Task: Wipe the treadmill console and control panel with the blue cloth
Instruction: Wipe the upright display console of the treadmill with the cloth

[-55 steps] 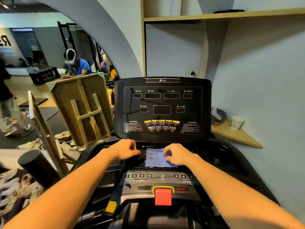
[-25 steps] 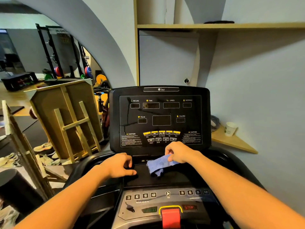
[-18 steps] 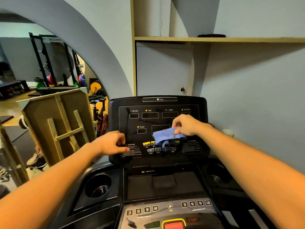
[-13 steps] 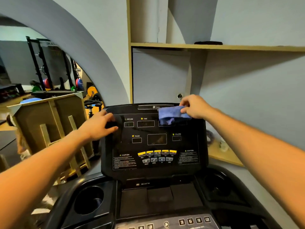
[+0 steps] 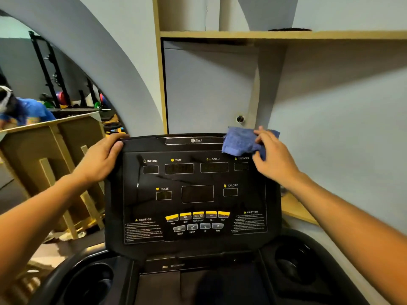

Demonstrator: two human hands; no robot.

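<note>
The black treadmill console point(image 5: 193, 194) stands upright in front of me, with dark display windows and a row of yellow buttons point(image 5: 197, 216) low on its face. My right hand point(image 5: 273, 157) holds the blue cloth point(image 5: 240, 140) against the console's top right corner. My left hand point(image 5: 100, 158) grips the console's top left corner, thumb on the front face. The lower control panel is out of view below the frame.
Cup holders point(image 5: 90, 285) point(image 5: 295, 267) flank the black tray under the console. A wooden frame point(image 5: 55, 168) leans at the left. A grey wall is close on the right, with a wooden shelf point(image 5: 284, 34) above and a ledge point(image 5: 295, 208) behind. A person in blue point(image 5: 24, 111) is far left.
My right hand lifted the cloth from the tray below the console, up across the display to the top right corner. My left hand rose from the tray to the top left corner.
</note>
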